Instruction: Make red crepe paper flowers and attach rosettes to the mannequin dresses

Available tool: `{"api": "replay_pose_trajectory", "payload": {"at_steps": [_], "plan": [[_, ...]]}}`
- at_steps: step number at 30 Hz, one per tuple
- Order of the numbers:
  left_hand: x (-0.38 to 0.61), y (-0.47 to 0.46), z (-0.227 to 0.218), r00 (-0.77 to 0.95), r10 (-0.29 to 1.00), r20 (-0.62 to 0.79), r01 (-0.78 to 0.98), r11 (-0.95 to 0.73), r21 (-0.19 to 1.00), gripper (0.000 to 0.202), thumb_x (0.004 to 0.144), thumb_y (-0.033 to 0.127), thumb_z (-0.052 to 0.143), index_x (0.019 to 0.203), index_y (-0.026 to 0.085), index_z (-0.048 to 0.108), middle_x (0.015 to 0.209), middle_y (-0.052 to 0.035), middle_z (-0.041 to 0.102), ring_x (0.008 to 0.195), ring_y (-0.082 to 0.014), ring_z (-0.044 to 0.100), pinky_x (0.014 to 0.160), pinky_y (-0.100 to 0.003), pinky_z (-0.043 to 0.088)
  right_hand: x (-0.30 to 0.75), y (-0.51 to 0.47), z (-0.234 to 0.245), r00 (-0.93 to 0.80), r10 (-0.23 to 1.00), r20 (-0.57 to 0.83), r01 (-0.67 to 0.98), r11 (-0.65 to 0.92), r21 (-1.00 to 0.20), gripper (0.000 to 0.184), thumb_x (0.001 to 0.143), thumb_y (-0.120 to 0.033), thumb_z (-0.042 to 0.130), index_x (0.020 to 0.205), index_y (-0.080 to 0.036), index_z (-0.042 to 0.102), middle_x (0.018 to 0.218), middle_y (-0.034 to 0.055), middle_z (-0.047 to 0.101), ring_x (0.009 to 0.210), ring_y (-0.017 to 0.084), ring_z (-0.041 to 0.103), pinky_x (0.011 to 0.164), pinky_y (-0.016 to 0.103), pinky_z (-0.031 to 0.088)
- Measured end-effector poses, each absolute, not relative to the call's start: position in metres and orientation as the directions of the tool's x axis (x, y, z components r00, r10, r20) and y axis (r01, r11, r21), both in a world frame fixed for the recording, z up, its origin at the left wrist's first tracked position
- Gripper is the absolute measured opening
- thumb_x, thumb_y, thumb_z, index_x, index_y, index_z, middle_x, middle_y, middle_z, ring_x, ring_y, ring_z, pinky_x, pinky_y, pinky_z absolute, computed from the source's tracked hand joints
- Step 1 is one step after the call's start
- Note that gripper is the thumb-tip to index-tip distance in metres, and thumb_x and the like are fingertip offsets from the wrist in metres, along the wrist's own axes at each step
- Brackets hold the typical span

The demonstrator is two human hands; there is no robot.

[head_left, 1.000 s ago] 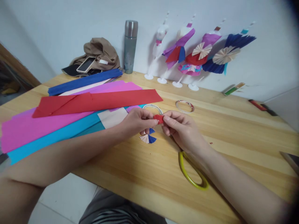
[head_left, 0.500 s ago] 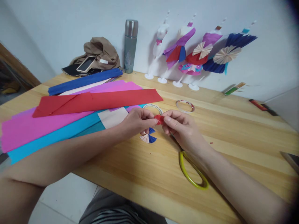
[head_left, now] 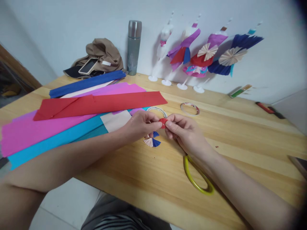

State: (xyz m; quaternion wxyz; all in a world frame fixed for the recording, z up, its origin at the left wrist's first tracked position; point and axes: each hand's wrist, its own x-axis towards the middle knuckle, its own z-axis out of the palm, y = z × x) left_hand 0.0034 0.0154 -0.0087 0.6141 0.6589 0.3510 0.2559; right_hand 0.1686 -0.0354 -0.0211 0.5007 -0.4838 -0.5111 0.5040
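Between my two hands is a small round piece of red paper. My left hand pinches its left edge, and my right hand pinches its right edge with thumb and finger. Just below my left fingers, a pleated blue and cream paper fan piece lies on the table. Scissors with yellow handles lie under my right hand and wrist, which hide part of them. Behind my fingers is a white tape roll, partly covered.
Crepe paper sheets, with a red strip on top, spread across the left. A second tape roll lies behind my right hand. Along the wall stand a flask and several paper-dressed figures on white stands. A phone rests by brown cloth.
My right fingers have shifted slightly left over the red paper, so less of it shows between the hands. The things on the table have not moved.
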Motion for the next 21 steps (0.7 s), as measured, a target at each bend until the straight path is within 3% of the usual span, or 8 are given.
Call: {"api": "replay_pose_trajectory", "payload": {"at_steps": [5, 8, 10, 12, 16, 18, 21], "plan": [[0.005, 0.016, -0.007, 0.555, 0.819, -0.146, 0.264, -0.007, 0.965, 0.022, 0.078, 0.017, 0.059, 0.057, 0.013, 0.057, 0.042, 0.0032, 0.054, 0.038, -0.0062, 0.049, 0.039, -0.015, 0.037, 0.169, -0.037, -0.020, 0.061, 0.991, 0.116, 0.108, 0.109, -0.988, 0.025, 0.081, -0.042, 0.069, 0.070, -0.022, 0.058, 0.050, -0.0036, 0.051, 0.045, 0.010, 0.040, 0.046, 0.027, 0.030], [0.004, 0.014, -0.005, 0.573, 0.795, -0.199, 0.230, 0.078, 0.970, 0.021, 0.079, 0.018, 0.059, 0.059, 0.012, 0.059, 0.042, 0.0022, 0.054, 0.038, -0.0063, 0.049, 0.039, -0.015, 0.038, 0.169, -0.039, -0.019, 0.115, 0.958, 0.264, 0.233, 0.233, -0.944, 0.020, 0.084, -0.038, 0.066, 0.072, -0.023, 0.059, 0.055, -0.0025, 0.052, 0.047, 0.012, 0.042, 0.047, 0.029, 0.033], [0.003, 0.012, -0.003, 0.638, 0.744, -0.199, 0.129, 0.152, 0.980, 0.020, 0.080, 0.023, 0.060, 0.063, 0.011, 0.062, 0.048, 0.0005, 0.058, 0.039, -0.0061, 0.051, 0.039, -0.015, 0.039, 0.171, -0.041, -0.018, 0.118, 0.884, 0.453, 0.428, 0.367, -0.826, 0.014, 0.087, -0.031, 0.064, 0.075, -0.025, 0.061, 0.062, -0.0002, 0.056, 0.052, 0.014, 0.047, 0.051, 0.031, 0.038], [0.002, 0.012, -0.005, 0.691, 0.701, -0.174, -0.004, 0.244, 0.970, 0.021, 0.080, 0.028, 0.062, 0.070, 0.010, 0.066, 0.062, -0.0024, 0.064, 0.042, -0.0062, 0.054, 0.039, -0.016, 0.040, 0.174, -0.042, -0.020, 0.028, 0.772, 0.634, 0.611, 0.489, -0.623, 0.009, 0.087, -0.023, 0.062, 0.080, -0.026, 0.065, 0.068, 0.0017, 0.059, 0.059, 0.016, 0.052, 0.056, 0.033, 0.042], [0.003, 0.016, -0.012, 0.729, 0.661, -0.177, -0.159, 0.415, 0.896, 0.035, 0.079, 0.044, 0.064, 0.075, 0.009, 0.065, 0.074, -0.0059, 0.067, 0.043, -0.0082, 0.057, 0.036, -0.019, 0.038, 0.179, -0.041, -0.026, -0.205, 0.603, 0.771, 0.732, 0.617, -0.288, 0.019, 0.086, -0.013, 0.062, 0.094, -0.028, 0.070, 0.078, 0.0048, 0.066, 0.068, 0.019, 0.060, 0.058, 0.034, 0.046], [0.003, 0.018, -0.015, 0.734, 0.654, -0.182, -0.177, 0.443, 0.879, 0.033, 0.079, 0.042, 0.066, 0.073, 0.010, 0.064, 0.069, -0.0052, 0.066, 0.042, -0.0078, 0.055, 0.037, -0.018, 0.037, 0.181, -0.041, -0.029, -0.238, 0.578, 0.780, 0.734, 0.634, -0.246, 0.021, 0.085, -0.013, 0.063, 0.096, -0.029, 0.071, 0.081, 0.0053, 0.067, 0.070, 0.019, 0.062, 0.058, 0.033, 0.047], [0.003, 0.017, -0.014, 0.720, 0.671, -0.178, -0.173, 0.421, 0.890, 0.022, 0.078, 0.029, 0.067, 0.069, 0.010, 0.064, 0.058, -0.0025, 0.063, 0.040, -0.0062, 0.052, 0.038, -0.017, 0.036, 0.182, -0.041, -0.033, -0.220, 0.588, 0.779, 0.717, 0.638, -0.279, 0.021, 0.084, -0.014, 0.066, 0.097, -0.030, 0.072, 0.082, 0.0048, 0.069, 0.071, 0.019, 0.064, 0.060, 0.033, 0.049]]}}
